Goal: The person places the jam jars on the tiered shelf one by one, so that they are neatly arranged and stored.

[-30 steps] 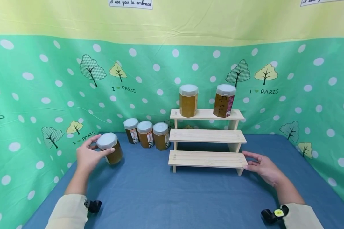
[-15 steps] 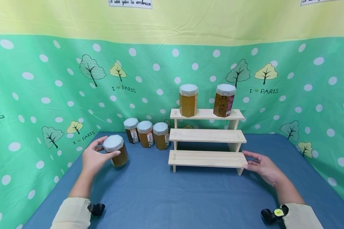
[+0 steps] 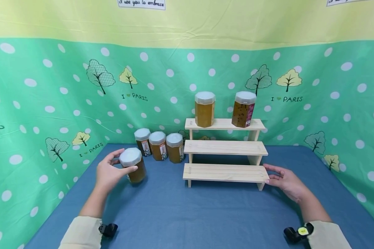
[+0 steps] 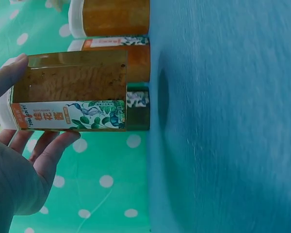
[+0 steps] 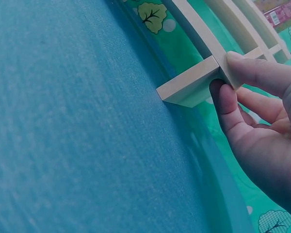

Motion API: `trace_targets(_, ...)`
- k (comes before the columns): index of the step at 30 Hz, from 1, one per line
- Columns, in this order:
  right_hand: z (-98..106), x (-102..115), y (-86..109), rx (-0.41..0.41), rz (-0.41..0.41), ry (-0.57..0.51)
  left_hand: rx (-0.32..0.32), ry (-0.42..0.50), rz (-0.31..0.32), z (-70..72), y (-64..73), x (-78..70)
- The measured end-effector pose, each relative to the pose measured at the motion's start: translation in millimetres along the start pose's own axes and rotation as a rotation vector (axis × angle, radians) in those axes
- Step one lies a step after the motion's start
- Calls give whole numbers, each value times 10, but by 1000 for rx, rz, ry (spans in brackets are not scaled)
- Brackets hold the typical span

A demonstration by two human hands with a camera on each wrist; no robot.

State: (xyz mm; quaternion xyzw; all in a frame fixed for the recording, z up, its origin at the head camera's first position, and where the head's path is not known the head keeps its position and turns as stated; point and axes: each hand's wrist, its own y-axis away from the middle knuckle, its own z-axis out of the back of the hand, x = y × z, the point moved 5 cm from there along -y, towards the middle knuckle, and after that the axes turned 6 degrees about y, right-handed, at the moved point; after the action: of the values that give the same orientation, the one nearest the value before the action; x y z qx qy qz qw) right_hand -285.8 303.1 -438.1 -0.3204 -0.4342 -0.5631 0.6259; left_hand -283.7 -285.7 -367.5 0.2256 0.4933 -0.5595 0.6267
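Note:
My left hand [image 3: 109,173] grips an eight-sided jar [image 3: 137,170] of amber-brown preserve by its white lid, thumb on one side and fingers on the other. In the left wrist view the jar [image 4: 70,80] hangs above the cloth, with its shadow beyond its base and a flowered label on its side. My right hand [image 3: 287,185] pinches the right end of the lowest step of a three-tier wooden stand [image 3: 224,173]. The right wrist view shows the thumb on top of the step's board [image 5: 199,31] and the index finger beneath it.
Three more jars, one dark [image 3: 143,142], one amber [image 3: 158,146] and one brown [image 3: 175,148], stand in a row left of the stand. Its top step bears a golden jar [image 3: 204,110] and a speckled jar [image 3: 244,110]. Behind hangs a green dotted curtain [image 3: 162,86].
My left hand has carried its jar to the right and slightly toward me, closer to the row of jars. The right hand and the stand have stayed in place.

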Motion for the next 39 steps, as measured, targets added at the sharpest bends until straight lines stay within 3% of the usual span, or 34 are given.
trace_targets(39, -4, 5, 8, -10, -4, 17, 130, 74, -118, -433, 125, -395)
